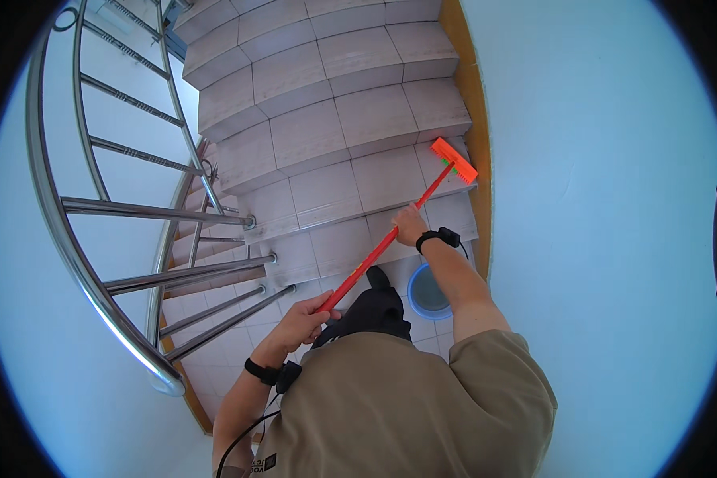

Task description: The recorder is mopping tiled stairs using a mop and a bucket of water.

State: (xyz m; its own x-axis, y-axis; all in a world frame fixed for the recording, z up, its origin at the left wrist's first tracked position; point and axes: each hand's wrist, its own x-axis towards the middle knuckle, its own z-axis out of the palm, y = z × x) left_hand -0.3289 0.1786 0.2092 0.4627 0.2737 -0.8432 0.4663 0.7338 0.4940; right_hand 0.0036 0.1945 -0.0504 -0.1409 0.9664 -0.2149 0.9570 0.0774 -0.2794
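Observation:
A long-handled scrub brush (358, 273) with a red pole slants up and to the right in front of me. Its orange head (454, 160), with some green at the bristles, rests on a stair tread close to the right wall. Around the lower end of the pole my left hand (301, 322) is closed. Higher up, nearer the head, my right hand (409, 225) grips the same pole. Both wrists wear black bands with small devices.
Tiled stairs (299, 143) rise away from me. A curved metal railing (95, 271) runs along the left. On the right, brown trim (479, 159) borders a pale wall (589, 199). A blue basin (429, 291) stands by my right forearm, near my foot (378, 279).

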